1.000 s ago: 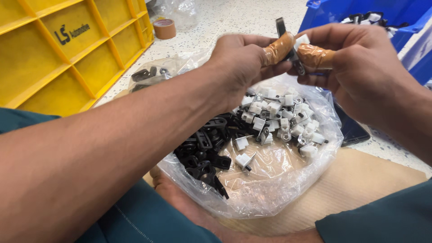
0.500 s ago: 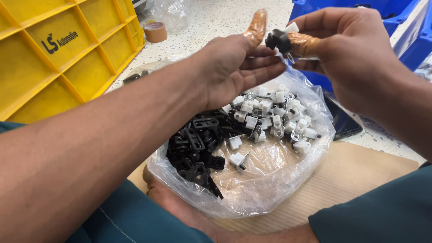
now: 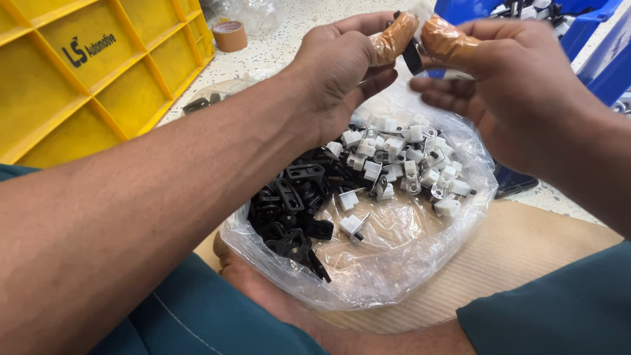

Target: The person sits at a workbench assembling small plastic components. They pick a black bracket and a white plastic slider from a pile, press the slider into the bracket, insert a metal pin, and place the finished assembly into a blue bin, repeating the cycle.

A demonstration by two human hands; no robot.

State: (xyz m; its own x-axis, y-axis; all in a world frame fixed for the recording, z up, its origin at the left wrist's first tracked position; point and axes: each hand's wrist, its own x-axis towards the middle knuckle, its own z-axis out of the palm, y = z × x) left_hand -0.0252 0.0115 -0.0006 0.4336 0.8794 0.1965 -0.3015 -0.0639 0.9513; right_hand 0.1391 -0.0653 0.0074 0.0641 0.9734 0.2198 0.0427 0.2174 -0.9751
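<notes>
Both hands are back together over the bag, where half a second ago they sat slightly apart with the right alone gripping the part; the left hand point(image 3: 342, 72) now closes its tape-wrapped thumb point(image 3: 393, 38) onto the small black plastic clip point(image 3: 413, 56), and the right hand point(image 3: 506, 79) pinches the same piece from the other side with its own tape-wrapped fingertip point(image 3: 447, 41); judged from this, the piece is being pressed or fitted between the two thumbs rather than merely carried; the remaining fingers of both hands hang loosely curled, gripping nothing else; the clip sits far and centre in the scene, held in the air above the bag, mostly hidden by the thumbs, so only a dark narrow edge shows and its exact form cannot be told; below, near centre, a clear crumpled plastic bag point(image 3: 394, 269) lies open on brown corrugated cardboard point(image 3: 526, 256), with black plastic brackets point(image 3: 296, 197) heaped on its left and small white plastic clips point(image 3: 407, 164) on its right; a yellow compartmented plastic crate point(image 3: 85, 85) stands far left, a roll of brown tape point(image 3: 230, 35) beyond it, a blue plastic bin point(image 3: 565, 26) far right.
</notes>
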